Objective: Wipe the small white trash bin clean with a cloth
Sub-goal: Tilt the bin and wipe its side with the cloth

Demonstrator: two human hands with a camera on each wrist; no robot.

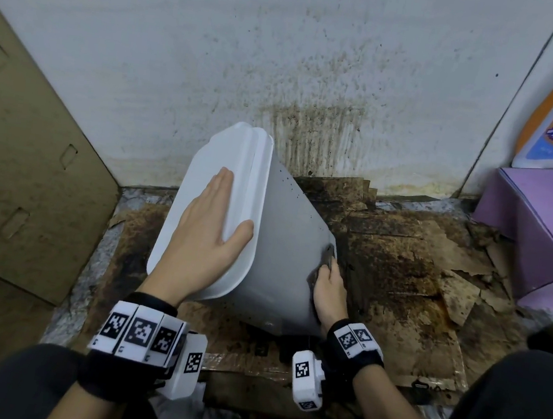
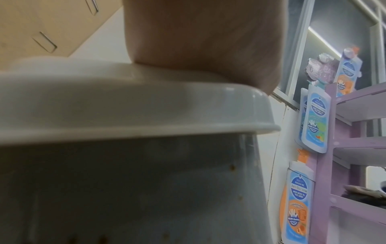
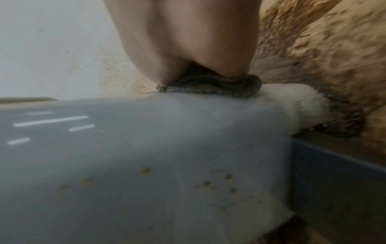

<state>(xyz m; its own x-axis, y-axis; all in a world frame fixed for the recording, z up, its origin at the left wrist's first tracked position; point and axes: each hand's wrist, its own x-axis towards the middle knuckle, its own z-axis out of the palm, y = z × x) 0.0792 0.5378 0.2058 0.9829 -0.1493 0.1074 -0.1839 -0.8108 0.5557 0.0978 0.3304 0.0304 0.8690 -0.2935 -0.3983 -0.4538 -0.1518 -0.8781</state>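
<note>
Two bare hands worked on a tilted white bin [image 1: 278, 244]. The right hand [image 1: 329, 291] pressed a grey cloth [image 1: 329, 255], gripped under curled fingers, against the bin's spotted side near its base. The left hand [image 1: 205, 235] lay flat, fingers straight, on the lid [image 1: 203, 173]. The bin leaned on stained cardboard [image 1: 400, 258] before a spattered wall [image 1: 285, 55].

Soft, even indoor light, head view sharp in the middle and bowed at its edges, left wrist view dim with the bin [image 2: 129, 165] close and out of focus, right wrist view smeared by blur.
</note>
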